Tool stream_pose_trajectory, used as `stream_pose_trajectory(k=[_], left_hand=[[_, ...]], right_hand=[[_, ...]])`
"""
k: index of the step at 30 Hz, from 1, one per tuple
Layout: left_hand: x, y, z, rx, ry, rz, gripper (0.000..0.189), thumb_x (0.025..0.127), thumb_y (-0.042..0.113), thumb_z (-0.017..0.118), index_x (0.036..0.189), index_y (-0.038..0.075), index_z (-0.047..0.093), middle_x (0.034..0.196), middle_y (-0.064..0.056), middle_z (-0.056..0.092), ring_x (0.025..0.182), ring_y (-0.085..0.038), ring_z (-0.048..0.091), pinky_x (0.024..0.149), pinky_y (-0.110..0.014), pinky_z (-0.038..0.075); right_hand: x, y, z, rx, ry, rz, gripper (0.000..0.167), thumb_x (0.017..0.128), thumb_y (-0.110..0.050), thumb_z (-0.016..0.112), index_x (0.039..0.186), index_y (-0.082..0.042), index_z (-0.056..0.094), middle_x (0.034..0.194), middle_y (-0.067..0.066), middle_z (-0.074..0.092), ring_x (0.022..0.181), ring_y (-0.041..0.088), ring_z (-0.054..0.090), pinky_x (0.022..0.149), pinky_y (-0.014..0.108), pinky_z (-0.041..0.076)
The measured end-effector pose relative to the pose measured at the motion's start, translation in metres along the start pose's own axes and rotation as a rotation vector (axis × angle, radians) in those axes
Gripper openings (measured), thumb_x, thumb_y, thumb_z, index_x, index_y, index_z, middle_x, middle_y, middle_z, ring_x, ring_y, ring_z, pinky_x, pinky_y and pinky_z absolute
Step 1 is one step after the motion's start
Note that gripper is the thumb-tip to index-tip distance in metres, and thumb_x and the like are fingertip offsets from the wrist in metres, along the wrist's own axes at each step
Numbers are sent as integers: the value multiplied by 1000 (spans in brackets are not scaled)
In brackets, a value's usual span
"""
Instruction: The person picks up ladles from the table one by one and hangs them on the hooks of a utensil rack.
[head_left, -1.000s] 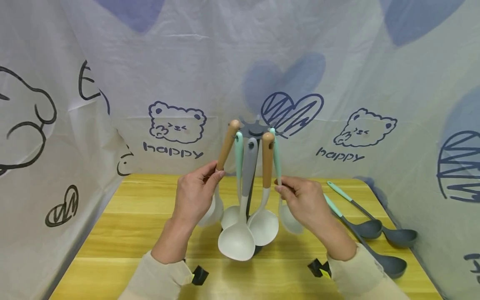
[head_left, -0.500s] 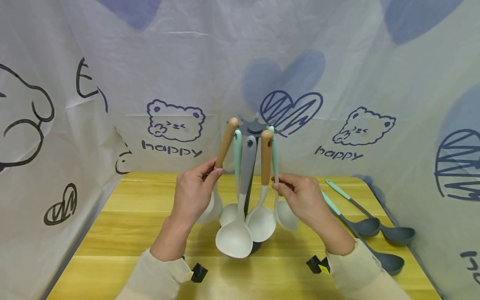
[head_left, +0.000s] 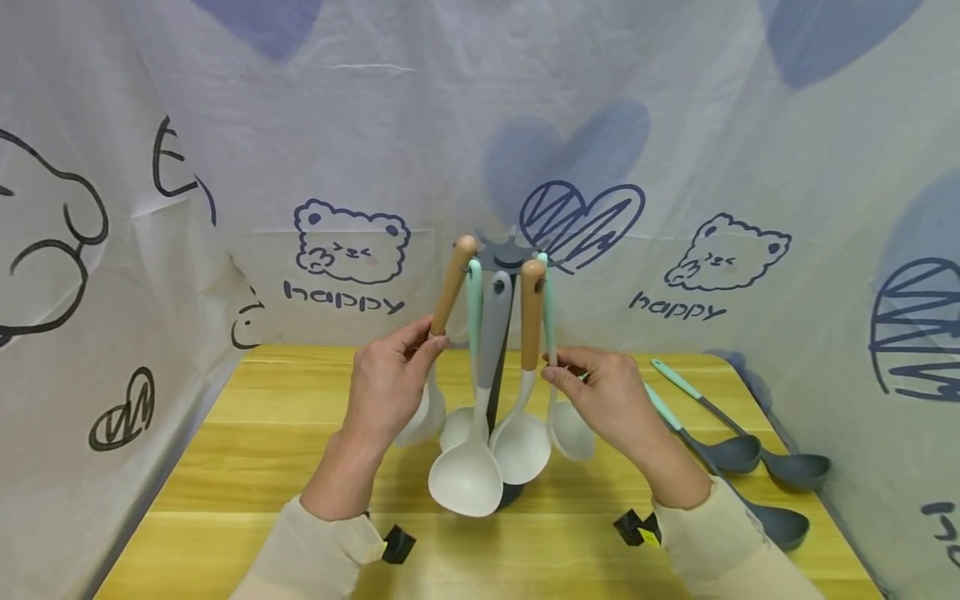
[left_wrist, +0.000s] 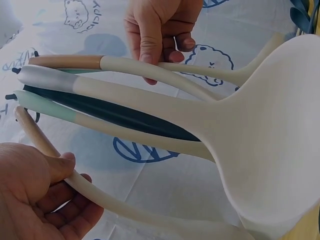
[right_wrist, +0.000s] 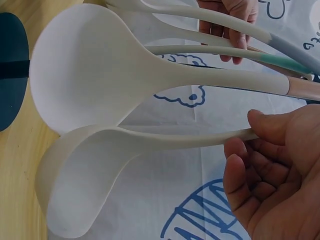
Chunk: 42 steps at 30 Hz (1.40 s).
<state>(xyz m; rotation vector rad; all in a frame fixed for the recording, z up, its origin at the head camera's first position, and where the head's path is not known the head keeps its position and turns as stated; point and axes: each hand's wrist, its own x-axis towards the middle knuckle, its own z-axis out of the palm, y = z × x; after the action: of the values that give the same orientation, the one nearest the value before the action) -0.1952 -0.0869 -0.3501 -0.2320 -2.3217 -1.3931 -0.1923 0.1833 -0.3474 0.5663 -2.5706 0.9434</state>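
Observation:
In the head view, a dark grey stand [head_left: 504, 252] with hooks around its top bears several white ladles. My left hand [head_left: 386, 383] pinches the left brown-handled ladle [head_left: 453, 283] where brown meets white; this handle slants outward. On the other side my right hand [head_left: 609, 390] pinches a mint-handled ladle [head_left: 572, 431] by its slim white shaft, as the right wrist view also shows. Between the hands hang a grey-handled ladle [head_left: 465, 479] in front, a second brown-handled ladle [head_left: 522, 448] and another mint-handled ladle [head_left: 474, 304]. They partly hide the stand's pole.
On the right of the yellow wooden table [head_left: 240, 433] lie three dark ladles with mint handles, a rear one [head_left: 798, 472], a middle one [head_left: 731, 454] and a front one [head_left: 783, 527], beside my right forearm. A printed cloth [head_left: 450, 125] surrounds the table's back and sides.
My right hand has shifted slightly left with its mint-handled ladle, bringing the bowl nearer the stand. My left hand keeps its pinch. The head view has shifted a little.

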Motion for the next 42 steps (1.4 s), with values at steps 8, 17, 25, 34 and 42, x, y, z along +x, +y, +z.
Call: stream_pose_trajectory(k=[8,17,25,34,42], left_hand=[[-1,0,-4,2,-9,-9,29,102,23,73,126,8,76,104,-8,81,93,-22,76,78,-40,64],[-2,-3,-5,13,-20,-29,26,101,24,74,123,10,77,105,-6,80,96,-22,76,81,-41,65],[-2,-3,-6,25,-31,-27,25,101,24,74,122,9,77,105,-7,80,96,-22,75,81,-41,65],[-1,-2,-7,33,-40,-18,25,102,22,73,121,7,76,106,-8,79,97,-23,74,82,-41,65],[-1,-2,-6,24,-54,-14,24,102,22,73,120,6,76,106,-7,78,99,-23,74,85,-40,64]], right_hand=[[-1,-4,-1,9,-22,20,17,99,-20,77,111,-9,82,98,5,79,77,14,70,69,32,59],[-10,6,-23,1,68,75,28,104,-31,69,121,-10,79,105,5,80,85,17,72,74,31,58],[-15,57,-46,-128,176,206,23,105,-25,69,109,-5,80,95,12,78,77,22,67,65,28,52],[-26,136,-47,-301,49,343,26,106,-21,66,110,2,77,94,18,77,71,26,66,67,47,55],[-43,182,-41,-438,-182,433,24,105,-15,62,104,4,77,87,18,74,63,25,62,58,43,52]])
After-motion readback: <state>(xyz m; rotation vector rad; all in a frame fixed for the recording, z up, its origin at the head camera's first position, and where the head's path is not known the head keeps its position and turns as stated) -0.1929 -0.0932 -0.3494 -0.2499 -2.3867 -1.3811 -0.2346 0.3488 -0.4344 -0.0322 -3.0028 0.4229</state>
